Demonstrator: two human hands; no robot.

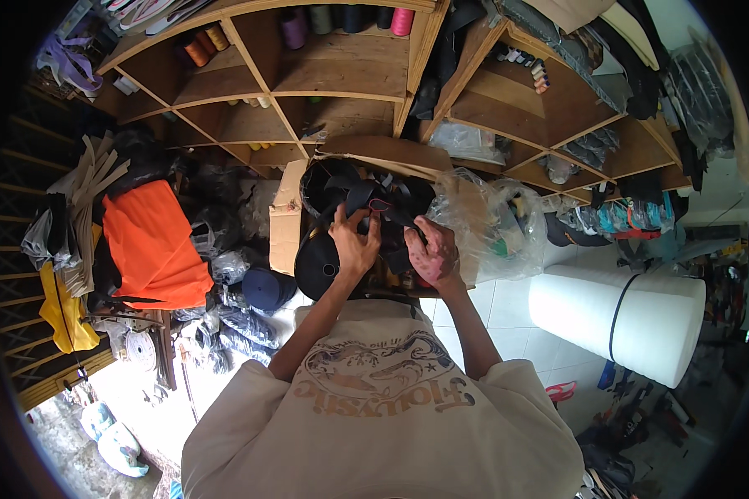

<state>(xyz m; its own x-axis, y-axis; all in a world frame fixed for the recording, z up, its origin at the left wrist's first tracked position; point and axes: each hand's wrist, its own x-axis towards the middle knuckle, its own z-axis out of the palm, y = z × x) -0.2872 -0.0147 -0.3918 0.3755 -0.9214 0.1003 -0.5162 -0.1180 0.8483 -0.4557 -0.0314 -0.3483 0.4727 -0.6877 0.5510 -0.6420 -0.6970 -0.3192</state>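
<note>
Both hands are over an open cardboard box [285, 218] in front of me, filled with black items. My left hand [355, 247] has its fingers closed on a wide black strap [359, 196], at a spot where a thin red edge or thread shows. To the right, my right hand [433, 251] is curled with its fingertips pressed on the same black material. Beneath the left hand lies a round black piece with a small ring-shaped hole [329, 270]. How the strap runs lower in the box is hidden by the hands and dark folds.
Wooden shelves [341, 76] with thread spools stand behind the box. Clear plastic wrapping [491, 216] lies at its right, a white foam roll [616, 324] farther right. On the left are orange fabric [156, 245] and a navy cap [268, 289].
</note>
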